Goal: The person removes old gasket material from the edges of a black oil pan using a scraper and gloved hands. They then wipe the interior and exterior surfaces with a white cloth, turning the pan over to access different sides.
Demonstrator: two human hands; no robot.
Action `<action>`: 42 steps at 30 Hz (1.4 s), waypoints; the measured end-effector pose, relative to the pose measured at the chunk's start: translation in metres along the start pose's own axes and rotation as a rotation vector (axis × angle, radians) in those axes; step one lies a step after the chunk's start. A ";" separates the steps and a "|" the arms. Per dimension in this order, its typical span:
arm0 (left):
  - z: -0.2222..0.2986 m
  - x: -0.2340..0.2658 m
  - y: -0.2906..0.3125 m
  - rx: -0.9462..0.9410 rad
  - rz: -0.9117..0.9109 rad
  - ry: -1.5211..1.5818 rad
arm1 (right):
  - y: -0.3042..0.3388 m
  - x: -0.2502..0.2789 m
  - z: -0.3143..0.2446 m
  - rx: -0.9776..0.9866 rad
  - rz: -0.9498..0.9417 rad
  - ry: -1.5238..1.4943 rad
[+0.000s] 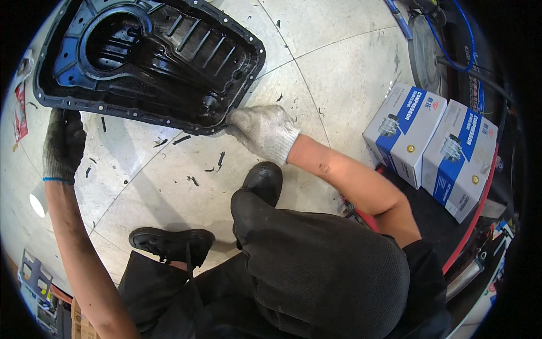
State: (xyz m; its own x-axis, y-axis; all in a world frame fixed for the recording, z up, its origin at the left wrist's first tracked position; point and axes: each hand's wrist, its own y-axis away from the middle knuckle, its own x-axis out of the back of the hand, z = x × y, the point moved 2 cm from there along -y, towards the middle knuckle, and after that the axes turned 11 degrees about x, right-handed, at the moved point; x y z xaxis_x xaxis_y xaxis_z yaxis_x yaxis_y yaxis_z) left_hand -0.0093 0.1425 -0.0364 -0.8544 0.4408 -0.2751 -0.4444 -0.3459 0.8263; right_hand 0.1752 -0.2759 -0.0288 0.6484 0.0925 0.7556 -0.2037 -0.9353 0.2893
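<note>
A black, oily engine oil pan [169, 79] hangs before me at the upper left, its open hollow side facing up. Bolt holes run along its flat flange, and ribs and a round recess show inside. My left hand [63, 141], in a dirty knitted glove, grips the near left edge from below; its fingertips are partly hidden by the pan. At the near right corner my right hand [262, 131], in a greyish white glove, is closed on the flange, thumb and fingers pinching the rim.
Black scraps [220, 161] of gasket-like material litter the tiled floor [339, 73]. Two white and blue boxes [432, 144] stand on a black surface with a red edge at the right. A blue hose [451, 59] curves at the upper right. My black shoes [172, 243] are below the pan.
</note>
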 end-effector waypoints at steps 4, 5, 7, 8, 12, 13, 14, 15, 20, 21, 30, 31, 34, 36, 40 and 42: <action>0.000 0.010 -0.002 -0.039 0.021 -0.103 | -0.007 0.004 -0.017 -0.181 -0.070 0.023; 0.000 0.007 -0.001 -0.019 -0.007 -0.069 | -0.009 0.007 -0.020 -0.254 -0.119 0.035; 0.000 0.001 0.002 0.023 -0.063 -0.001 | -0.012 0.001 -0.016 -0.316 -0.100 -0.017; 0.000 0.002 0.002 0.011 -0.043 -0.019 | -0.012 -0.002 -0.012 -0.346 -0.091 -0.041; -0.002 0.002 0.002 -0.040 0.074 -0.047 | -0.009 -0.007 -0.015 -0.201 -0.221 -0.115; -0.007 0.002 0.001 -0.043 0.110 -0.044 | -0.012 -0.016 -0.027 -0.059 -0.358 -0.129; 0.003 0.029 -0.012 -0.022 -0.022 -0.130 | -0.008 -0.028 -0.047 0.045 -0.374 -0.108; 0.001 0.036 -0.018 -0.012 -0.005 -0.118 | -0.008 -0.026 -0.061 0.071 -0.478 -0.148; 0.000 0.055 -0.027 0.011 -0.370 -0.150 | 0.013 -0.049 -0.060 -0.177 -0.413 -0.182; -0.003 0.058 -0.029 -0.078 -0.293 -0.209 | 0.015 -0.042 -0.055 -0.257 -0.394 -0.132; 0.003 0.098 -0.054 0.021 -0.246 -0.046 | 0.034 -0.011 -0.015 -0.457 -0.008 -0.240; 0.003 0.096 -0.053 -0.014 -0.273 -0.098 | 0.038 -0.014 -0.010 -0.480 -0.013 -0.224; 0.001 0.068 -0.035 0.112 -0.713 -0.047 | 0.033 0.006 -0.008 -0.658 -0.081 -0.348; 0.001 0.061 -0.031 0.119 -0.738 -0.087 | 0.037 -0.002 0.007 -0.628 -0.024 -0.339; -0.012 0.046 0.005 -0.043 -0.238 -0.122 | 0.042 0.005 0.017 -0.612 0.190 -0.364; -0.036 0.062 0.022 0.173 -0.317 0.343 | 0.039 0.013 0.021 -0.632 0.364 -0.468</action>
State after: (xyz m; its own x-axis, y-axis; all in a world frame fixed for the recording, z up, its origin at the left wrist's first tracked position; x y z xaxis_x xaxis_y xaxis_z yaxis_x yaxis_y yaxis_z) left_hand -0.0818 0.1325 -0.0526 -0.7364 0.1939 -0.6481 -0.6706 -0.0834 0.7371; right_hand 0.1912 -0.3183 -0.0195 0.6704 -0.4562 0.5852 -0.7369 -0.5011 0.4536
